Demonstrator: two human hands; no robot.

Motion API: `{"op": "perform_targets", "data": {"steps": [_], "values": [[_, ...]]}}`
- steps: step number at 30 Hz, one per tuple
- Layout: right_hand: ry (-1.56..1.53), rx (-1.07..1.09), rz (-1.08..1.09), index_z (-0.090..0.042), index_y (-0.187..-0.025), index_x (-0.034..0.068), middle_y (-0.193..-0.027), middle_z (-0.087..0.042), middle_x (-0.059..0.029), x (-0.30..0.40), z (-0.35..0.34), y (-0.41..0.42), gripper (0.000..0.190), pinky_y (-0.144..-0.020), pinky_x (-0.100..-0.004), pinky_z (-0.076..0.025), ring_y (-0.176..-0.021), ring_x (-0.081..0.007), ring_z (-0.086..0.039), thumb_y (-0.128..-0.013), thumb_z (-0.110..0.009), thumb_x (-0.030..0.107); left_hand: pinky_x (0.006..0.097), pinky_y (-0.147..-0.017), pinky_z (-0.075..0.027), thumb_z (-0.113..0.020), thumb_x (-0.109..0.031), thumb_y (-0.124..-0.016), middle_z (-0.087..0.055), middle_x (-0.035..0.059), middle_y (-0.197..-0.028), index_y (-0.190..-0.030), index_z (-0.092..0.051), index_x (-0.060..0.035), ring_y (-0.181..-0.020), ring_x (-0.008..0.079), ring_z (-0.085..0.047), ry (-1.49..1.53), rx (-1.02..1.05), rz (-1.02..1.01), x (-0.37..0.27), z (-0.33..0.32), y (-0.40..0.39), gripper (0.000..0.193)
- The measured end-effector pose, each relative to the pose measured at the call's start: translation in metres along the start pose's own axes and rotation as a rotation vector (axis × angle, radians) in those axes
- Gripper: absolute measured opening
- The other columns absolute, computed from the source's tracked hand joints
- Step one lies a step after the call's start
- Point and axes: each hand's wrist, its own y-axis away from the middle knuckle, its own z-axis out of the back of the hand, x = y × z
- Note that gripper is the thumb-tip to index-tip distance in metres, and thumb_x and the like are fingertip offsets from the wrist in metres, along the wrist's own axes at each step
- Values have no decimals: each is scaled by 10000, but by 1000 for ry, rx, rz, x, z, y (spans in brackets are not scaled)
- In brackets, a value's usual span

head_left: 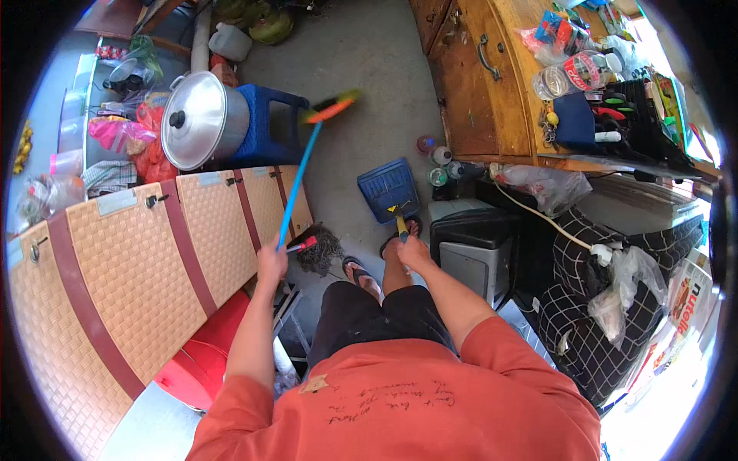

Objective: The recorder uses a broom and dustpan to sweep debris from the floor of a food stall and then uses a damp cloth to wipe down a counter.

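Observation:
My left hand (271, 265) grips the blue handle (300, 168) of a broom. The broom's orange and yellow-green head (331, 109) is blurred, beyond the blue plastic stool (268, 128). In my right hand (413, 254) is the yellow handle (399, 220) of a dustpan. The blue pan (391, 189) is low over the grey concrete floor (369, 75), just ahead of my right foot; I cannot tell whether it touches. Beside my left foot stands a dark bristly brush (320, 250) with a red fitting.
A lidded aluminium pot (196, 121) sits on the stool. Woven-pattern cabinets (132, 259) line the left side. To the right are plastic bottles (441, 155), a grey and black bin (474, 248) and a wooden cabinet (478, 109). A jug (230, 42) stands at the far end.

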Motion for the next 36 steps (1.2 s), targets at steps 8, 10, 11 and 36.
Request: {"op": "perform_targets", "data": {"steps": [8,10,11,36], "values": [[184,12,141,-648,-962,-82,-882,-664,-295,4,-37,-16,381,-750,-461,-558,-749,-410,-681,-875,-550,276,497,-801,-501,-561,-184,-863,-638,264,-971,-1301,-527,-44,-921,449,-627,207,141,150,-6,-131,39,461],[158,7,82,-653,-951,-80,-877,-668,-288,-5,-31,-15,368,-742,-457,-561,-749,-400,-685,-875,-551,265,502,-803,-496,-539,-204,-884,-622,283,-996,-1371,-490,-111,-947,457,-613,197,292,133,-22,-113,94,498],[343,60,317,-653,-945,-84,-879,-670,-283,4,-26,-7,362,-725,-453,-566,-734,-392,-687,-875,-553,258,479,-742,-510,-550,-197,-890,-641,249,-910,-1378,-490,-129,-848,413,-640,198,348,143,4,-106,126,496],[190,39,22,-649,-963,-84,-958,-651,-312,19,-35,-10,393,-731,-438,-571,-742,-404,-686,-875,-543,284,428,-819,-510,-605,-144,-836,-654,263,-1001,-1308,-572,-115,-922,379,-661,153,496,63,70,23,209,474]]}}
